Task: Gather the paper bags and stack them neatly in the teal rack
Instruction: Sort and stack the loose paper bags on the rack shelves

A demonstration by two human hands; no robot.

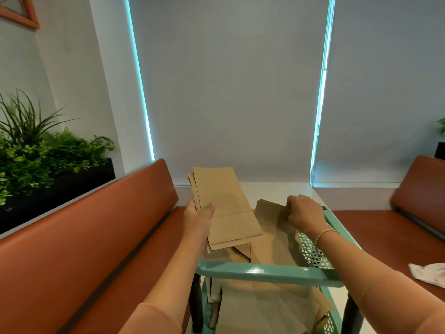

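Nearest, the teal rack (267, 272) stands between two orange benches, its lower shelf holding flat brown bags (272, 307) and its top tray more of them (274, 247); no print or label can be read on any. The left hand (198, 216) is closed, thumb on top, on a fanned bundle of paper bags (224, 203) held above the tray's left side, while the right hand (304, 212), fingers curled, pinches the far edge of the tray's bags. A white cloth (428, 273) lies on the right bench (385, 237); behind the left bench (96, 237) are green plants (43, 155), and grey roller blinds (228, 92) hang beyond.
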